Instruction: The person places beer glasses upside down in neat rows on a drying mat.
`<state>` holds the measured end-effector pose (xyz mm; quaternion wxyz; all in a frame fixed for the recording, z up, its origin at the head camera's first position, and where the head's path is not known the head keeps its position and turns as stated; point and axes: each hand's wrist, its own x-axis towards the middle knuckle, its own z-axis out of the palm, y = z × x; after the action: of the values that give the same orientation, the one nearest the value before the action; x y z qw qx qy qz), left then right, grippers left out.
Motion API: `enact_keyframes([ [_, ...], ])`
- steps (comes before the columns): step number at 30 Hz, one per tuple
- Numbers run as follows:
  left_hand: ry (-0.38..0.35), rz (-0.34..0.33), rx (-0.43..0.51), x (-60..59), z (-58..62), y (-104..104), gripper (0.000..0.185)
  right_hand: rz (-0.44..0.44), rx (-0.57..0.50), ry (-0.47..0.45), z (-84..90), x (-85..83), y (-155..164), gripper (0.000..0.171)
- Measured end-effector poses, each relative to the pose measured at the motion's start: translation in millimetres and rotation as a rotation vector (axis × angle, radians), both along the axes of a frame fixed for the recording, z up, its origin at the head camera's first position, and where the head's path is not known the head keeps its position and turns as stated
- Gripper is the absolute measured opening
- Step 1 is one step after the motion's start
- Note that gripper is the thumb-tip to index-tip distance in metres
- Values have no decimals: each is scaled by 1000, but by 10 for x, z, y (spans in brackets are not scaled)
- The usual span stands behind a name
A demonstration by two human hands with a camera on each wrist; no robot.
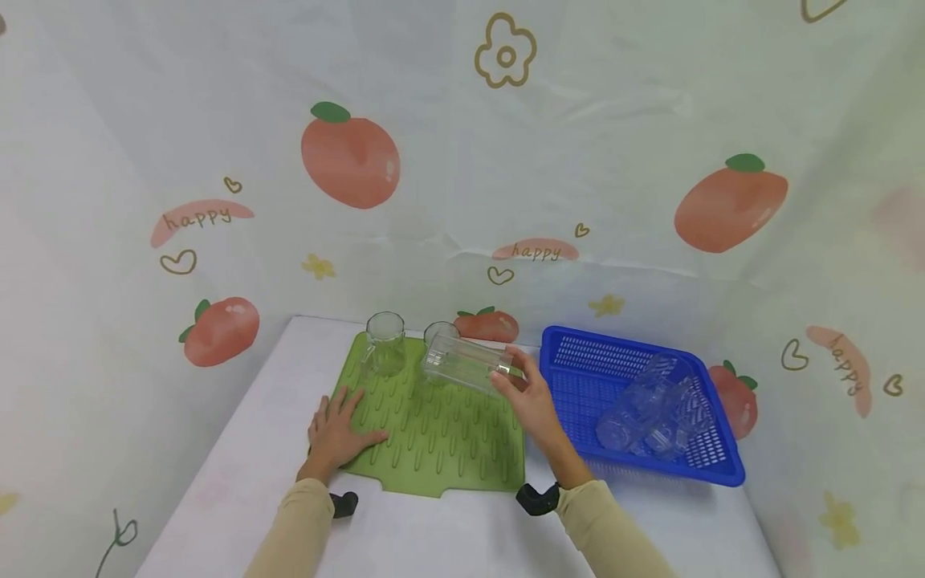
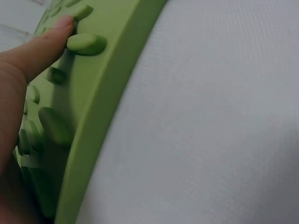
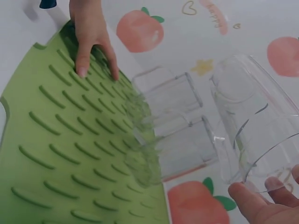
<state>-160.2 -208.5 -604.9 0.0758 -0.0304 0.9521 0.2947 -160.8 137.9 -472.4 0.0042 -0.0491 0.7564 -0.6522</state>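
My right hand (image 1: 533, 401) grips a clear cup (image 1: 468, 366) by one end, thumb and fingers about it. The cup lies tilted on its side in the air above the green ridged drying mat (image 1: 448, 453). Two clear mugs stand at the mat's back edge: a left mug (image 1: 386, 353) with its handle showing, and another mug (image 1: 442, 330) partly hidden behind the held cup. With fingers spread, my left hand (image 1: 336, 433) rests on the mat's left edge. In the left wrist view its thumb (image 2: 44, 51) touches the mat among the raised ridges.
To the right of the mat sits a blue plastic basket (image 1: 574, 401) with several clear cups (image 1: 646, 409) lying in its right part. A white cloth (image 1: 448, 546) covers the table. Behind it hangs a white sheet (image 1: 448, 160) printed with fruit.
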Motion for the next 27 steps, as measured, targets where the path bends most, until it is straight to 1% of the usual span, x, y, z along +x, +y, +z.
enact_keyframes([
  [4, -5, 4, -3, -3, 20, -4, 110, -1, -12, -5, -52, 0, -24, 59],
  [8, 9, 11, 29, -3, 80, -20, 112, 7, -8, -7, -100, -5, -37, 60],
  [12, 21, 16, 84, -18, 144, -65, 112, 0, -6, -3, -123, 11, -50, 59],
  [17, 56, 34, 184, -32, 233, -111, 110, -4, -11, 1, -154, 14, -64, 59],
  [21, 95, 21, 249, -37, 335, -99, 110, -6, -4, 4, -201, 17, -68, 60],
  [24, 140, -3, 279, -40, 451, -55, 110, -5, 1, 9, -243, 18, -71, 61],
  [27, 183, -32, 293, -35, 595, 9, 111, -1, -10, 6, -269, 19, -81, 60],
])
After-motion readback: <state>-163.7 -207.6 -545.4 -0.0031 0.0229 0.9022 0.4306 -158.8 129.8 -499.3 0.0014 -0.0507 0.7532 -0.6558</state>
